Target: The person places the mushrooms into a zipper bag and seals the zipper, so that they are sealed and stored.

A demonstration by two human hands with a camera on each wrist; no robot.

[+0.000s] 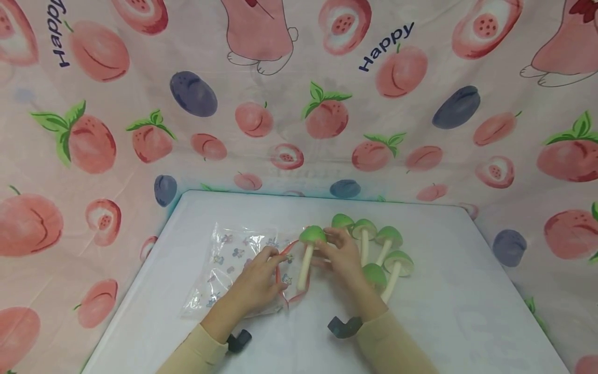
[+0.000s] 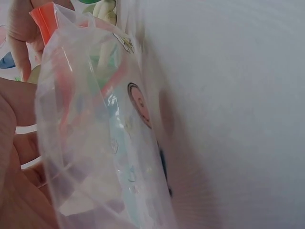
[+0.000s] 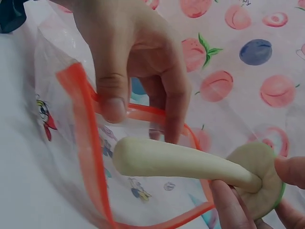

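Note:
My right hand (image 1: 343, 254) pinches a toy mushroom (image 1: 306, 262) with a green cap and a pale stem, fingers and thumb at its cap. In the right wrist view the mushroom's stem (image 3: 176, 160) points into the open mouth of a clear zip bag (image 3: 86, 143) with a red-orange rim. My left hand (image 1: 257, 280) holds the rim, its thumb (image 3: 112, 93) on one side and fingers spread at the other, so the mouth gapes. Small cartoon prints cover the bag (image 1: 224, 265), which lies flat toward the left. The left wrist view shows its clear side close up.
Several more green-capped mushrooms (image 1: 390, 236) lie on the white table (image 1: 444, 311) beside and partly behind my right forearm. A peach-printed cloth (image 1: 280, 104) hangs behind and at both sides of the table. Dark wrist straps (image 1: 344, 327) sit near both sleeves.

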